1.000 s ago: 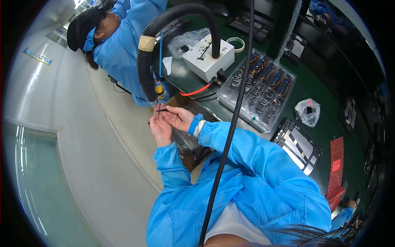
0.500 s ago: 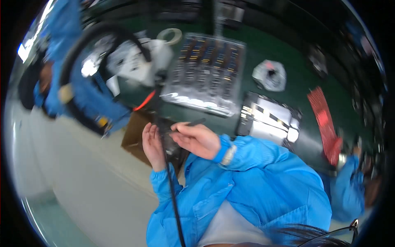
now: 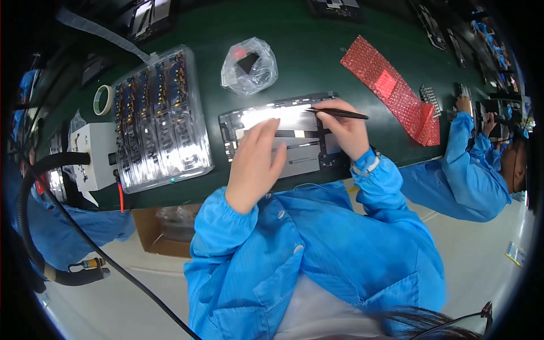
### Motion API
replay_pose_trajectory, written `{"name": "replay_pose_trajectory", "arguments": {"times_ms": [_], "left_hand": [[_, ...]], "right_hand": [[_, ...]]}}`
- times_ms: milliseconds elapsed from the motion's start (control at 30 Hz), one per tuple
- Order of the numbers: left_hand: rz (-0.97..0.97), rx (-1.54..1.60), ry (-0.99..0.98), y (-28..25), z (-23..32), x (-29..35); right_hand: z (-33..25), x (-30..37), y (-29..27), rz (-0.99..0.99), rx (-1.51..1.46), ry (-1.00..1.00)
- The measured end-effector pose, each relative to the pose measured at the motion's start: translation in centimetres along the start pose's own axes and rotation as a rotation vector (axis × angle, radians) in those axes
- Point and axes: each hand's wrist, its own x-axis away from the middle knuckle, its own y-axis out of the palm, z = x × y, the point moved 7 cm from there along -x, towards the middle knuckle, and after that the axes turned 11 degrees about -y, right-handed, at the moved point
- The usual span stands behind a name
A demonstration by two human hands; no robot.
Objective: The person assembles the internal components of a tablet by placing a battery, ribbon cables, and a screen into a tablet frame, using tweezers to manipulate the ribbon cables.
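Note:
An opened tablet-like device lies on the green bench in front of me, its silver battery panels and black frame exposed. My left hand rests over the device's left part, fingers stretched out and thumb apart, with nothing visible in its grasp. In my right hand is a pair of black tweezers, pinched between thumb and fingers. Their tips point left, over the bright panel near the device's far edge. Glare on the panel hides whether the tips touch it.
Left of the device sits a clear plastic tray of small circuit parts. Beyond are a clear plastic bag and a tape roll. Red bubble wrap lies to the right. A white box, black hose and cardboard box are at left; a co-worker sits right.
The view has swung to the right. Both hands have moved from above the cardboard box to the opened device. The dark tweezers remain in my right hand.

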Motion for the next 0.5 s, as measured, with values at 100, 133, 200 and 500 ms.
{"name": "replay_pose_trajectory", "arguments": {"times_ms": [100, 133, 200, 500], "left_hand": [[0.175, -0.206, 0.028, 1.6, -0.9, -2.6], [0.230, -0.235, 0.025, 1.6, -1.3, -3.1], [0.234, -0.254, 0.030, 1.7, -2.0, -3.5], [0.223, -0.216, 0.035, 1.5, -2.3, -4.1]], "right_hand": [[-1.5, -1.7, 1.4, 0.004, -0.002, -0.075], [-1.6, -2.3, 1.8, -0.034, 0.037, -0.084], [-1.5, -3.3, 2.2, -0.079, 0.073, -0.120], [-0.6, -3.9, 3.2, -0.123, 0.115, -0.093]]}}
